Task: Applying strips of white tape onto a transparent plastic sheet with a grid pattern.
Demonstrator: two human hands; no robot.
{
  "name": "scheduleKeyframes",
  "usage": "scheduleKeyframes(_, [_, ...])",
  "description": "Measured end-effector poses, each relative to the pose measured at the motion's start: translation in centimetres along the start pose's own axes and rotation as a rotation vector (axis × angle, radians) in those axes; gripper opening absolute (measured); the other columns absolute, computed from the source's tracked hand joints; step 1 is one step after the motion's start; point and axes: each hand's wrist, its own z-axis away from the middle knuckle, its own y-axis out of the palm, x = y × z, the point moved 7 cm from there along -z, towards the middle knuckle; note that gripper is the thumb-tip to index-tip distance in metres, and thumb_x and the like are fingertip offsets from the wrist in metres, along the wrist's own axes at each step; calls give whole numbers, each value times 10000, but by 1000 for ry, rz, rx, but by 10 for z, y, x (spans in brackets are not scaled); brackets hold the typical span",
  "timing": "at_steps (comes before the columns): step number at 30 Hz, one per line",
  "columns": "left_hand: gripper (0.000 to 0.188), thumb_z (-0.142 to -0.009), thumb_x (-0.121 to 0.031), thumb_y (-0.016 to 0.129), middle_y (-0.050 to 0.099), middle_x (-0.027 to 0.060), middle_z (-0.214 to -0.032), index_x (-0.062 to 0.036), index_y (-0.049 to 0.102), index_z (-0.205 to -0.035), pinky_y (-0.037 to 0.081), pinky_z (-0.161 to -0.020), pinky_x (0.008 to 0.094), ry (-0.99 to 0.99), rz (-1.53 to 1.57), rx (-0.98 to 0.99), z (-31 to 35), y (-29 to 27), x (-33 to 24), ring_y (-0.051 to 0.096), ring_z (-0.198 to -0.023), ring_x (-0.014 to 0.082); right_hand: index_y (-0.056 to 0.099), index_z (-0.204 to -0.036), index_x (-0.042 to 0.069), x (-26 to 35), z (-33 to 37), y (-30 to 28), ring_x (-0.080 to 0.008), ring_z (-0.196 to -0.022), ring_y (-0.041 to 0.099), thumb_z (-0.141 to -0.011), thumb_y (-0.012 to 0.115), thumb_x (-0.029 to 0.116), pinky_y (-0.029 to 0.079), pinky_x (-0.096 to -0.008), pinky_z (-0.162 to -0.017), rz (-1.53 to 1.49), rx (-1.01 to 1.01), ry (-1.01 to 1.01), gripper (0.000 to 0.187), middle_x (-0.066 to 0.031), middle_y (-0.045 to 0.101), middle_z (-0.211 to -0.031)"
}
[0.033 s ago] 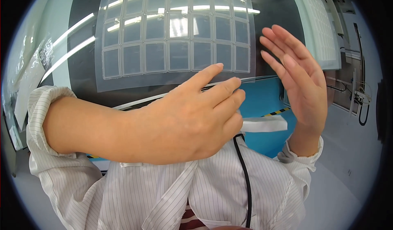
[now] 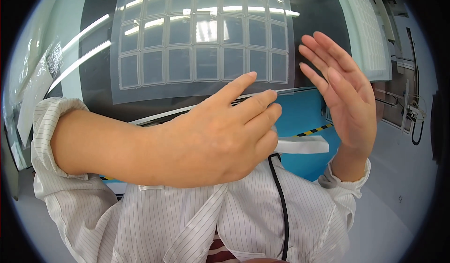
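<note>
A clear plastic sheet point(image 2: 206, 65) moulded into rows of rectangular pockets lies flat on a dark, glossy work surface point(image 2: 96, 82). My left hand point(image 2: 225, 127) reaches across from the left, above the near edge of the surface. Its back faces up, its index finger is stretched out and the other fingers are loosely bent; the thumb is hidden. To the right of the sheet I hold my right hand point(image 2: 347, 85) raised, palm turned inward, fingers extended and nothing in it. A white strip point(image 2: 304, 144) shows beyond the left knuckles; I cannot tell what it is attached to.
Crumpled clear film point(image 2: 49, 64) lies at the left. A stack of pale moulded sheets point(image 2: 368, 33) is at the far right. Below the work surface's edge is a blue area point(image 2: 302, 106) with yellow-black striped tape point(image 2: 315, 130). A black cord point(image 2: 282, 202) hangs down my striped coat.
</note>
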Motion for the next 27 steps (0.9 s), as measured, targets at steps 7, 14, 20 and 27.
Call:
scheduleKeyframes(7, [207,-838,-202,645,673,226,-956,5,644,-844,398,-1065,668,77,-98,66,-7,9,3,612,-1145,387,294,-1543,-95,-2,3,-9,-350,-1477,373,-1012,515,99,390,-480,-1164,-100,-15,28,607,-269,375,-1566])
scheduleKeyframes(14, [219,-822,-203,659,676,228,-1061,16,651,-817,402,-1053,688,80,-195,-13,-4,4,-2,607,-1159,370,282,-1549,-93,-4,-6,-12,-343,-1465,382,-1013,516,120,418,-457,-1144,-54,26,57,623,-272,344,-1582])
scheduleKeyframes(20, [242,-833,-218,655,663,245,-1047,22,662,-860,418,-1033,703,94,-219,-26,1,4,-2,601,-1161,386,299,-1539,-96,-3,-13,-8,-300,-1389,467,-1011,528,107,495,-420,-1068,-51,23,79,610,-268,384,-1555])
scheduleKeyframes(27, [209,-877,-216,639,674,233,-1080,-12,655,-830,422,-1043,658,94,-217,31,-10,7,-3,586,-1208,385,420,-1450,-92,-13,-20,4,-177,-831,700,-1000,587,64,579,-286,-765,66,101,201,506,-194,692,-1083])
